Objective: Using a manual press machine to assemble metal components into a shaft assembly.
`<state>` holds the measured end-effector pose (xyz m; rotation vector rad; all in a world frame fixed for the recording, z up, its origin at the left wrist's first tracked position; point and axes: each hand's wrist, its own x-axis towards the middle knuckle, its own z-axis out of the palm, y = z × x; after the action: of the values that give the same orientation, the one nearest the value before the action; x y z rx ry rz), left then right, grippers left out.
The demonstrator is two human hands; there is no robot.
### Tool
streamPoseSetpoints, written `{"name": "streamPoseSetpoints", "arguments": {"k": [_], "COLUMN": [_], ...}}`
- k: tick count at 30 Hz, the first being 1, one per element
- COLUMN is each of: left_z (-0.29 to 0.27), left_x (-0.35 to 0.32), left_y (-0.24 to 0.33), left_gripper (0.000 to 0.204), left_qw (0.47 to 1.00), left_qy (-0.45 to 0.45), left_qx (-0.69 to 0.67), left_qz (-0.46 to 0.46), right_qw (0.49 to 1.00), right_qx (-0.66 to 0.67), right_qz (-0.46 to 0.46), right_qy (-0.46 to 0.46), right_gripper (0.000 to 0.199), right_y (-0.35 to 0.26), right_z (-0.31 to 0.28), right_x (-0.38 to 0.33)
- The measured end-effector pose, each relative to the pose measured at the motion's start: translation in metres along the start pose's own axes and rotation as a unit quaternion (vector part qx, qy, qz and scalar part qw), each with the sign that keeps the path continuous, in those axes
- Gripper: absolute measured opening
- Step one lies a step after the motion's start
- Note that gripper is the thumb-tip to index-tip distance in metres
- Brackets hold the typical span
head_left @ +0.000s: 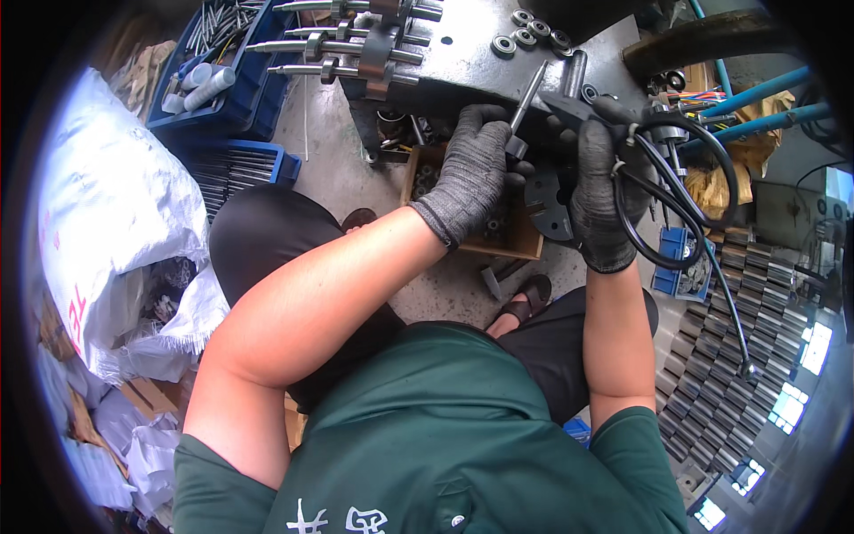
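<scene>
In the near right, a grey-gloved right hand (pixel 605 196) curls around something I cannot identify, beside a grey-gloved left hand (pixel 474 165) clasping a slim steel shaft (pixel 531 94) apparently already collared, while round silver bearings (pixel 525 38) lie loose, seemingly unfitted, on the far dark-metal bench (pixel 476 58).

"What's on the metal bench (pixel 476 67) at the frame's top centre?"
"Small ring bearings (pixel 525 25), loosely clustered toward its right, and shafts (pixel 298 69) jutting past its left edge."
"And the grey floor (pixel 427 292) below?"
"A wooden box (pixel 525 249) near mid-frame, a hammer (pixel 494 281) just beneath it."
</scene>
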<state>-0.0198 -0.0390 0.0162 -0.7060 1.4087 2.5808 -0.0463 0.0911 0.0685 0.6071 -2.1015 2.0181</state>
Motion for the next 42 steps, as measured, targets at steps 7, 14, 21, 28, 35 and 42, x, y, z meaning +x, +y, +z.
{"name": "streamPoseSetpoints", "arguments": {"k": [7, 14, 21, 28, 35, 42], "left_z": [-0.001, -0.001, -0.013, -0.002, 0.001, 0.002], "left_x": [0.0, -0.001, 0.008, -0.003, 0.0, -0.002], "left_y": [-0.002, 0.0, 0.004, 0.003, 0.002, 0.0], "left_gripper": [0.036, 0.035, 0.034, 0.036, 0.036, 0.038], "left_qw": [1.0, 0.999, 0.996, 0.998, 0.999, 1.0], "left_qy": [0.013, 0.006, 0.019, -0.047, -0.023, -0.001], "left_qx": [-0.027, -0.031, -0.041, -0.008, 0.03, 0.029], "left_qz": [0.0, 0.013, -0.078, -0.045, -0.03, -0.003], "right_qw": [0.999, 0.986, 0.996, 0.999, 1.0, 0.997], "right_qx": [-0.029, -0.147, -0.082, 0.02, -0.009, -0.066], "right_qz": [0.011, -0.043, -0.002, 0.005, 0.002, -0.005], "right_qy": [-0.012, -0.061, -0.038, 0.025, 0.01, -0.046], "right_gripper": [0.02, 0.019, 0.022, 0.019, 0.02, 0.02], "right_y": [0.01, 0.015, 0.023, -0.003, 0.01, 0.015], "right_z": [-0.001, -0.012, -0.014, -0.002, -0.009, -0.015], "right_x": [0.001, 0.005, 0.005, -0.005, 0.0, 0.002]}}
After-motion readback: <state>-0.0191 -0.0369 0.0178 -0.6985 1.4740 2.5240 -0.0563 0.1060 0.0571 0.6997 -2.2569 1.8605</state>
